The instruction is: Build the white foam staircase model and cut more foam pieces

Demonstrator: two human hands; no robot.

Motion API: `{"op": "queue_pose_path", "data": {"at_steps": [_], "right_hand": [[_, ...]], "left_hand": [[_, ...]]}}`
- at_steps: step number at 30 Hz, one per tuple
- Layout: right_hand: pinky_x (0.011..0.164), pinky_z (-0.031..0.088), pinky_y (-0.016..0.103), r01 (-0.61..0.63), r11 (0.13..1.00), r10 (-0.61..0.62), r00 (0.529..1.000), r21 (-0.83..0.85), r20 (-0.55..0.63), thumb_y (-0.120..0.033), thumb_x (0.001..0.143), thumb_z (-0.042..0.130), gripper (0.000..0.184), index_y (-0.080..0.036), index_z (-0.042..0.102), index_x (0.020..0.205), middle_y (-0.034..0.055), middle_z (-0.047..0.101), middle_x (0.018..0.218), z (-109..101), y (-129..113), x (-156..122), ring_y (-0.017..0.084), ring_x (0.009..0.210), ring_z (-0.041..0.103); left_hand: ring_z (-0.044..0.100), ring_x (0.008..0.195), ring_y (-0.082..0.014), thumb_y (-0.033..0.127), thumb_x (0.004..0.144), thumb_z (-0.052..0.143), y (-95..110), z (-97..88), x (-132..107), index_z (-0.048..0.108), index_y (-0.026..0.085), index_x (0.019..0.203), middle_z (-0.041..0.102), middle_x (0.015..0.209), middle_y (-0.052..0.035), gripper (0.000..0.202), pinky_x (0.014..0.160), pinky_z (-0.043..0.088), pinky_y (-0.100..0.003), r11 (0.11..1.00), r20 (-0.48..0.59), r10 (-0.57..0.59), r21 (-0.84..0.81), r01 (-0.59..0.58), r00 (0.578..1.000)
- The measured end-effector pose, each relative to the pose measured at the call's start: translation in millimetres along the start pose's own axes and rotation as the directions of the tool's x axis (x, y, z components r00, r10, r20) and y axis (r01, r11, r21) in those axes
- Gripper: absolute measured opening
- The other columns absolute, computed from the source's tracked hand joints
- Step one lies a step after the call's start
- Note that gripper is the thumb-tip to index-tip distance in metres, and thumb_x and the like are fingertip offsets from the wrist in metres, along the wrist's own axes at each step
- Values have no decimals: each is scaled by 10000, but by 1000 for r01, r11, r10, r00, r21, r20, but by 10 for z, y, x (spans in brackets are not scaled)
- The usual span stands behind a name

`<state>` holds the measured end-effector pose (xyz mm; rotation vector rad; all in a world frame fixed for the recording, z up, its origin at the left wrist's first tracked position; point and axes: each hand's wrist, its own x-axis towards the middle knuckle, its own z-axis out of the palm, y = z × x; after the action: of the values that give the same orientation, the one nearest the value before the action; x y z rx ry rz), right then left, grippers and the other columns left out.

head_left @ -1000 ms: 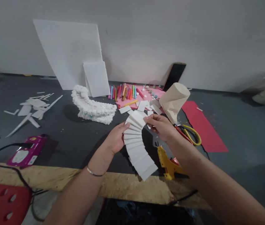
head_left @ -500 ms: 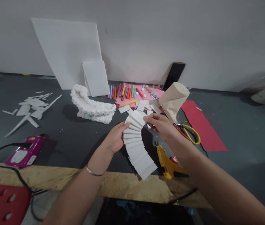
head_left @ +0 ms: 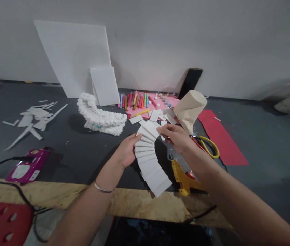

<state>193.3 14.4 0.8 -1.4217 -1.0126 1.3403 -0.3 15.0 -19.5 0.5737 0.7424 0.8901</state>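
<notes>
A curved strip of overlapping white foam board pieces [head_left: 148, 164] is held over the table's front part, its lower end reaching toward the wooden edge. My left hand [head_left: 127, 150] grips its left side, thumb on top and fingers hidden beneath. At the strip's upper right end, my right hand [head_left: 174, 136] pinches a white piece between thumb and fingers. Loose white pieces [head_left: 155, 115] lie just beyond the strip. Below my right forearm rests a yellow hot glue gun [head_left: 182, 176], close to the strip. Scissors with yellow and red handles [head_left: 210, 147] lie partly behind that forearm.
A bumpy white curved piece [head_left: 104, 119] stands left of centre. Crayons [head_left: 136, 99] lie on pink paper, near a beige cone [head_left: 192, 106] and a leaning phone [head_left: 190, 82]. White scraps [head_left: 36, 116] and a purple power box [head_left: 29, 165] with a cable are at left; red paper [head_left: 224, 140] lies right.
</notes>
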Motion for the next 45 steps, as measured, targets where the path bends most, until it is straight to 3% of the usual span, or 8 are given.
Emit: {"op": "queue_pose_path", "data": {"at_steps": [45], "right_hand": [[442,237,228,6,1000,-6,999,-3,-52,-455,629,795,347,-190,571,623,-51,461,558,20,68,22,64,485,344]], "left_hand": [[702,847,-222,209,823,662,2,12,-6,699,93,977,751,926,-123,197,833,523,-340,1000,-3,2,12,-2,1000]]}}
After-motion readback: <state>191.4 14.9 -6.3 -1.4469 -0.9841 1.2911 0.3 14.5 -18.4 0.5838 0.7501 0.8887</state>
